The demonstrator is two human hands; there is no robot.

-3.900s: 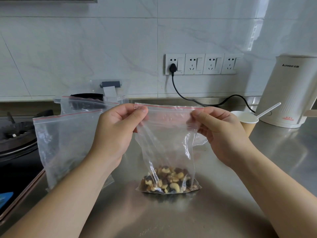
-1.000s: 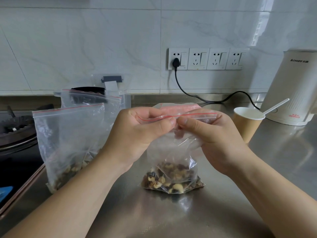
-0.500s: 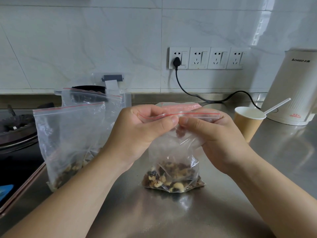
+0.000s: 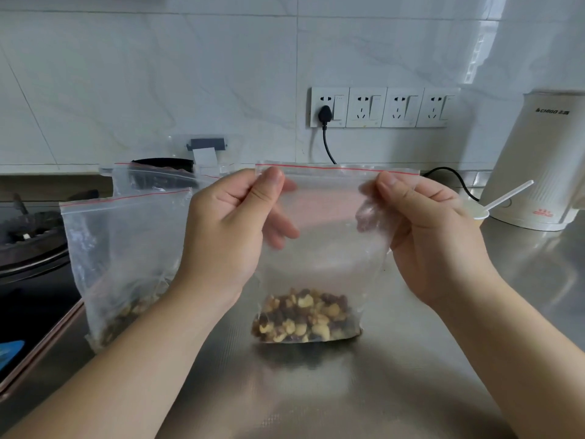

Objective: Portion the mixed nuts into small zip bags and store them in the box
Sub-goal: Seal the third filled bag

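Both hands (image 4: 234, 229) pinch zip bag (image 4: 326, 248) top corners, nuts (image 4: 304, 315) at bottom

bare arms, bare hands

two forearms, both bare, no sleeve edge in view. the left hand (image 4: 228, 236) and right hand (image 4: 433, 242) wear no gloves, rings, watch or bands. fingernails are short and plain, thumbnails unpainted.

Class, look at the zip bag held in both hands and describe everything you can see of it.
The zip bag is clear, thin, crinkly plastic with a red line along its top edge. It hangs upright, its top stretched flat. The left hand pinches the top left corner, the right hand the top right. Mixed nuts fill only its bottom, which rests on the steel counter.
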